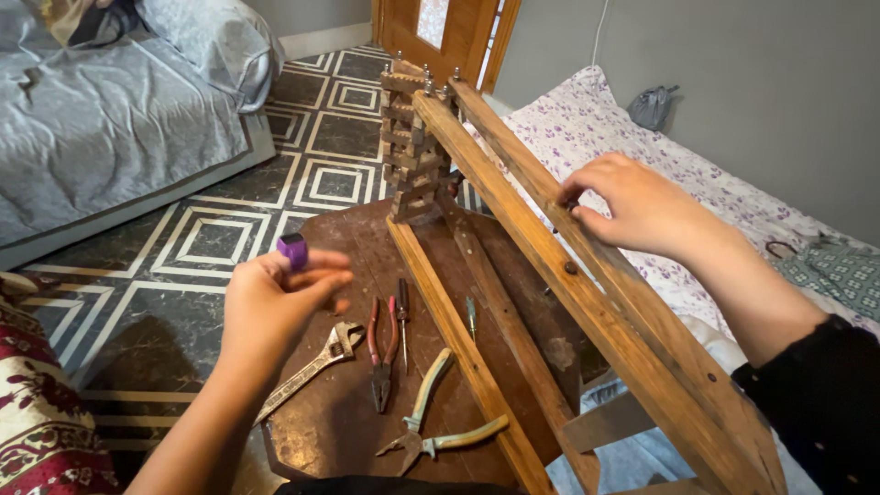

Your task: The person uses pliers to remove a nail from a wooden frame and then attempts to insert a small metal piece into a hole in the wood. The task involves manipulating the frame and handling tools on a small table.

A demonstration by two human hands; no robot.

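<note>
- Pale-green-handled metal pliers lie nearest on the round brown counter.
- Left hand: fingers pinch a small purple cap.
- Right hand: fingers curl closed onto the long slanted wooden frame, well right of the cap.

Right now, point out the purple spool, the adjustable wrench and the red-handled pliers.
purple spool (pixel 292 249), head view, its side, above the left fingertips.
adjustable wrench (pixel 316 365), head view, mid-handle.
red-handled pliers (pixel 382 353), head view, near the pivot.

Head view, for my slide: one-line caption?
Left hand holds small purple cap; right hand grips long wooden frame.
</note>
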